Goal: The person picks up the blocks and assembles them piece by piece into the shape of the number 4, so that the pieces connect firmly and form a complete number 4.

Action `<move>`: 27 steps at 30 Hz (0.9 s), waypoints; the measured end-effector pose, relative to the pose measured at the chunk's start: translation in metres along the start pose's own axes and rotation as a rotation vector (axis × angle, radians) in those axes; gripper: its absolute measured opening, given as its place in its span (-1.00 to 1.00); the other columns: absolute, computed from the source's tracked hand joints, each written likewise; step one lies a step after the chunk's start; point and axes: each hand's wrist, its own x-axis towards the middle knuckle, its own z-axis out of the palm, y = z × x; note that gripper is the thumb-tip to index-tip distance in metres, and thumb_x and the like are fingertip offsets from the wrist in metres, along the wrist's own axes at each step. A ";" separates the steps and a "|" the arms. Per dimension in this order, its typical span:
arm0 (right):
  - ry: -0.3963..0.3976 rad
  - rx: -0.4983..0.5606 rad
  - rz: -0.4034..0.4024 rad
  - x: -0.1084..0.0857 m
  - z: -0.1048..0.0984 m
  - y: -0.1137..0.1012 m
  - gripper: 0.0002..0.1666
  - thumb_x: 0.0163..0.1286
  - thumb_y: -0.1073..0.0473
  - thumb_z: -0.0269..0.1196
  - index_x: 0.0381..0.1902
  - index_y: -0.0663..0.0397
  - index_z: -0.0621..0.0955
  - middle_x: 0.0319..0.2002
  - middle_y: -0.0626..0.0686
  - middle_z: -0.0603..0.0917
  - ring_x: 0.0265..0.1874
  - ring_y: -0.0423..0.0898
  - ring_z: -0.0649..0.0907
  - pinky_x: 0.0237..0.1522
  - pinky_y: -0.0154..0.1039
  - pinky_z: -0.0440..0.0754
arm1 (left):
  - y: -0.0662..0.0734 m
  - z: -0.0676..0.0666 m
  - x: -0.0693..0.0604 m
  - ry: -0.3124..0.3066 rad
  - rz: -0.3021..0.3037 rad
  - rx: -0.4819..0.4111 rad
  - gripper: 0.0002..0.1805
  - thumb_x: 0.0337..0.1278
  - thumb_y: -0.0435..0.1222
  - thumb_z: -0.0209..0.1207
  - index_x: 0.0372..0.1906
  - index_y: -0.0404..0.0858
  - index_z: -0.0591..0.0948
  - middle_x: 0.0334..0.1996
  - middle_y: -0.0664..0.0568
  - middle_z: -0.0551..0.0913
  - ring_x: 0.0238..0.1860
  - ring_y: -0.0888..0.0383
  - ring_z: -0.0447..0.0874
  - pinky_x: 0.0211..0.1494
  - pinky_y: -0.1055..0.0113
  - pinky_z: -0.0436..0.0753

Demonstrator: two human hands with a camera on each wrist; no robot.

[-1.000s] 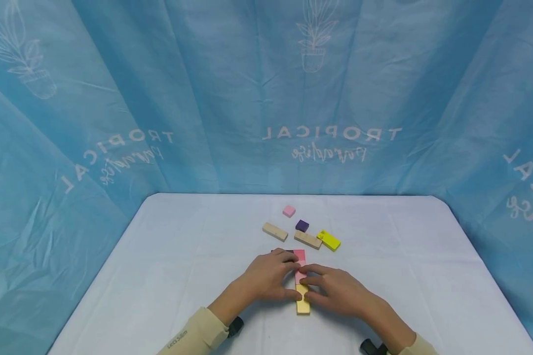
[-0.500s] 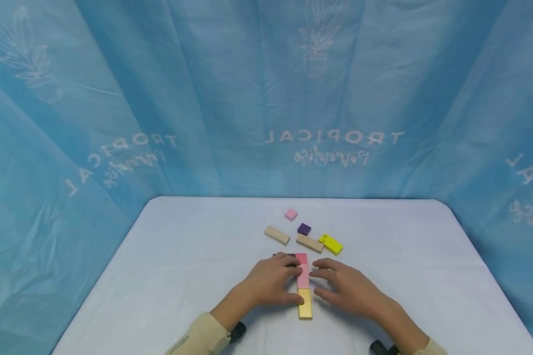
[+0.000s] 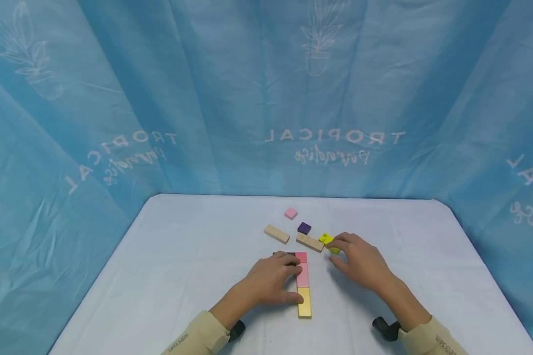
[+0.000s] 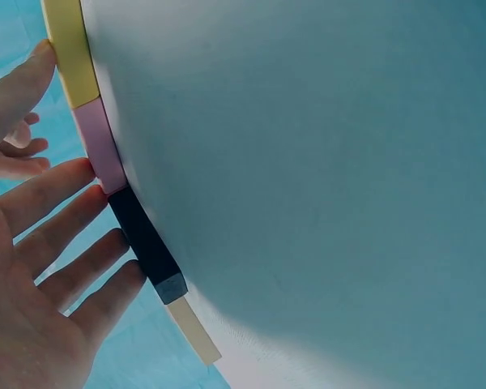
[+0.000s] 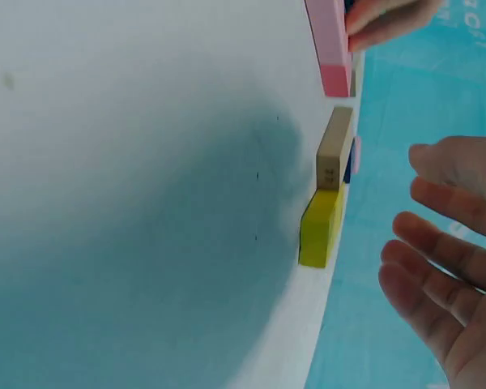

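My left hand [image 3: 271, 280] rests with spread fingers along a line of blocks: a gold block [image 3: 304, 308] nearest me, a pink block [image 3: 303, 278] beyond it, and a small red-pink block [image 3: 301, 257] at the far end. A dark block [image 4: 147, 239], partly under that hand in the head view, joins the line's far end on the left. My right hand [image 3: 361, 261] hovers with loosely bent fingers over the yellow block [image 3: 325, 238], partly hiding it. In the right wrist view a gap shows between the fingers and the yellow block [image 5: 317, 231].
Behind the line lie a wooden block [image 3: 277, 234], another wooden block [image 3: 309, 242] touching the yellow one, a dark purple block [image 3: 304, 228] and a light pink block [image 3: 290, 213]. A blue curtain [image 3: 248, 98] hangs behind the white table [image 3: 195, 236].
My right hand has left the side of the pink and gold blocks and moved away from me and rightward, to the yellow block. The left hand has stayed in place.
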 end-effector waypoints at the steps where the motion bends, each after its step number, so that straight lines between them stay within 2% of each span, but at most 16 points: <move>1: 0.009 -0.005 0.005 0.002 0.000 0.002 -0.58 0.14 0.01 0.43 -0.01 -0.09 0.69 -0.06 -0.02 0.62 -0.03 -0.03 0.59 -0.10 0.00 0.62 | 0.000 0.000 0.000 -0.004 -0.003 -0.002 -0.23 -0.13 0.39 0.19 0.17 0.05 0.60 0.21 0.20 0.46 0.24 0.18 0.32 0.04 0.15 0.56; 8: 0.010 -0.008 0.054 0.012 0.006 0.010 -0.47 0.14 0.00 0.42 0.08 -0.01 0.63 -0.03 0.06 0.63 0.00 0.05 0.59 -0.06 0.07 0.58 | -0.001 0.000 0.000 -0.005 -0.008 0.001 -0.23 -0.13 0.39 0.19 0.17 0.05 0.60 0.20 0.20 0.46 0.22 0.18 0.33 0.02 0.16 0.57; 15: -0.041 -0.027 0.095 0.020 0.015 0.018 -0.44 0.15 -0.01 0.42 0.10 0.03 0.62 -0.04 0.09 0.62 -0.01 0.06 0.58 -0.04 0.07 0.58 | 0.000 -0.001 -0.001 -0.008 -0.013 -0.007 -0.23 -0.13 0.39 0.19 0.17 0.05 0.60 0.20 0.20 0.46 0.23 0.18 0.32 0.01 0.15 0.57; 27: -0.076 -0.017 0.101 0.022 0.023 0.026 -0.50 0.15 0.03 0.41 0.03 0.11 0.65 -0.18 0.06 0.63 -0.23 -0.02 0.59 -0.11 -0.01 0.60 | 0.002 -0.001 -0.001 -0.005 -0.020 -0.011 -0.23 -0.13 0.38 0.20 0.18 0.05 0.60 0.20 0.19 0.46 0.23 0.18 0.32 0.01 0.15 0.57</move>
